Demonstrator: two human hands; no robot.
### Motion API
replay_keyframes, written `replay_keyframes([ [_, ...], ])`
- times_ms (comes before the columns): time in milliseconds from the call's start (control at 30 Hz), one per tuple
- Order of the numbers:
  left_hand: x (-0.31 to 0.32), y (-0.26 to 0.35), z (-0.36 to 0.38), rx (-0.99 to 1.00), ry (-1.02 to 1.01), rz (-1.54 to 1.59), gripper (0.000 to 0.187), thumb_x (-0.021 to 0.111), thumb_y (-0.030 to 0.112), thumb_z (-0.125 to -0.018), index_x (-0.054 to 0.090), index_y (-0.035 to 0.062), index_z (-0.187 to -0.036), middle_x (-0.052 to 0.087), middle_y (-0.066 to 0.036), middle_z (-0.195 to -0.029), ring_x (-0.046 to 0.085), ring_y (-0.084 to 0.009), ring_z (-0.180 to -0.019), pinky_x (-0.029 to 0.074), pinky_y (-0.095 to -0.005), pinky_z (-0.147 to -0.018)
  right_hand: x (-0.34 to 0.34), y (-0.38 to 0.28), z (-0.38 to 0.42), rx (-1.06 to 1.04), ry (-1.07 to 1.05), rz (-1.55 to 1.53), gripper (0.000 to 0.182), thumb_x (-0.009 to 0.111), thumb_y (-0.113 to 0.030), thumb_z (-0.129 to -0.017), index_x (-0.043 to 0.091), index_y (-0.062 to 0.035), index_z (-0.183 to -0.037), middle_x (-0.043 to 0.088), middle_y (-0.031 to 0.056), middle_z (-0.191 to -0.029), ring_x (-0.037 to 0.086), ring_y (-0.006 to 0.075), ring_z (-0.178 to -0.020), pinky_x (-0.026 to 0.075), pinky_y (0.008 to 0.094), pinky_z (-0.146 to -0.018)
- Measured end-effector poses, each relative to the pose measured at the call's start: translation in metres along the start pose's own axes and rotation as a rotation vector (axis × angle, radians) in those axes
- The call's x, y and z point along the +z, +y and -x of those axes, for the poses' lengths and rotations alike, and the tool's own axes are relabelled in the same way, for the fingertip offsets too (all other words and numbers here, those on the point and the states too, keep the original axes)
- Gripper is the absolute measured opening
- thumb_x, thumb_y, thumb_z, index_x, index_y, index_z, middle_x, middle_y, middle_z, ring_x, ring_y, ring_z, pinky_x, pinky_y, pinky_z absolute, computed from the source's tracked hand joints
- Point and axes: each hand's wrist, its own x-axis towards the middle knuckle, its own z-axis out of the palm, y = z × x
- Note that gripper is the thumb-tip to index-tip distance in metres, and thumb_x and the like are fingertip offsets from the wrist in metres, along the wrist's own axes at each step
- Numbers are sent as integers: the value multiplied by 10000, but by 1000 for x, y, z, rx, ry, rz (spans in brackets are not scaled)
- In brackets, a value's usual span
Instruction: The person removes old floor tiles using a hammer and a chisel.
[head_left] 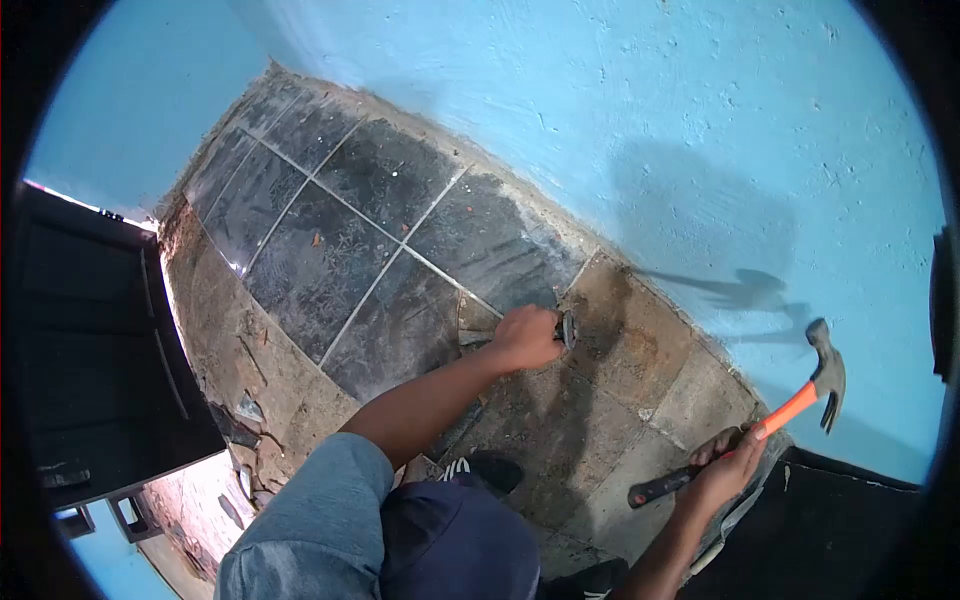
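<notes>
Bare floor point(610, 400) by tile edge, left hand point(525, 337) gripping chisel point(567, 328), right hand point(722, 468) raising hammer point(790, 408)

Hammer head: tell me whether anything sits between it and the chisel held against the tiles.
Nothing visible does. The hammer, raised in the right hand, has only open air and bare floor between it and the chisel gripped by the left hand at the tile edge.

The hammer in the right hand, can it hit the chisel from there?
Probably yes: the hammer in the right hand is raised, with nothing between it and the chisel the left hand holds against the tiles.
</notes>
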Motion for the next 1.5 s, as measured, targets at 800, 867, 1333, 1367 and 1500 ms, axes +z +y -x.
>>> replay_keyframes([
  [800, 15, -10, -3, 206, -97, -198, 348, 713, 307, -734, 738, 102, -1014, 724, -207, -881, 705, -413, -903, 547, -533, -825, -47, 130, 39, 588, -421, 375, 284, 491, -329, -1086, 516, -67, -982, 478, 6, -631, 462, 122, -438, 422, 299, -410],
  [867, 11, -10, -7, 173, -93, -173, 327, 706, 297, -745, 738, 103, -1006, 722, -212, -879, 701, -418, -908, 542, -536, -834, -43, 128, 38, 584, -423, 368, 289, 492, -330, -1085, 520, -61, -983, 481, 6, -629, 461, 122, -436, 421, 297, -410],
  [1333, -9, -8, -18, 112, -48, -172, 289, 732, 296, -821, 720, 38, -952, 716, -202, -939, 677, -415, -976, 534, -525, -866, 5, 88, 40, 290, -241, 346, 234, 480, -330, -1093, 487, -103, -1036, 484, -20, -699, 457, 78, -458, 415, 253, -407],
  [1367, -11, -4, -16, 101, -64, -170, 295, 737, 298, -826, 719, 38, -965, 717, -202, -938, 678, -415, -975, 535, -526, -866, 9, 109, 51, 328, -324, 409, 216, 482, -304, -1089, 487, -96, -1033, 486, -15, -701, 464, 90, -460, 436, 272, -415],
  [1500, -11, -4, -17, 85, -80, -141, 298, 744, 285, -833, 719, 37, -997, 717, -210, -947, 681, -411, -982, 537, -524, -871, 37, 96, 61, 626, -592, 319, 218, 504, -266, -1077, 529, -52, -1044, 497, 16, -693, 489, 131, -503, 425, 318, -435],
])
